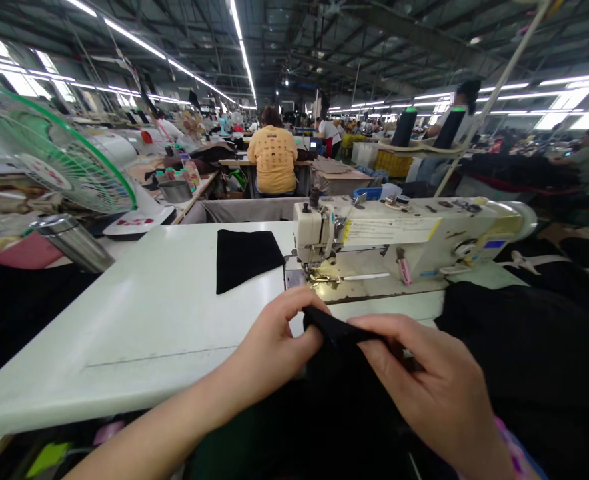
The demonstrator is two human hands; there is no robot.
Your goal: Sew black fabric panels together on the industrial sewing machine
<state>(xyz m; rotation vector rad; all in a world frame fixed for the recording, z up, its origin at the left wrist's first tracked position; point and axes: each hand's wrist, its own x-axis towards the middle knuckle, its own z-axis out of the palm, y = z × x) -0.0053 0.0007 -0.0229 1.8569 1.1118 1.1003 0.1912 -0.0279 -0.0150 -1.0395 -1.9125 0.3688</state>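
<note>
Both my hands pinch the folded edge of a black cloth point(341, 333) in front of the sewing machine. My left hand point(287, 330) grips the cloth's left end between thumb and fingers. On the right end, the thumb and fingers of my right hand point(429, 377) are closed. The rest of the cloth hangs down toward my lap, where it blends into other dark fabric. Just beyond my hands stands the sewing machine point(394, 230), its needle area lit. A separate black fabric piece point(247, 259) lies flat on the table, left of the needle.
A white worktable point(139, 313) reaches left. A steel flask point(71, 240) and a green fan point(59, 160) stand along its left side. Dark fabric point(534, 360) is heaped at the right. Pink-handled snips point(403, 268) rest by the machine. A person in yellow point(273, 157) sits ahead.
</note>
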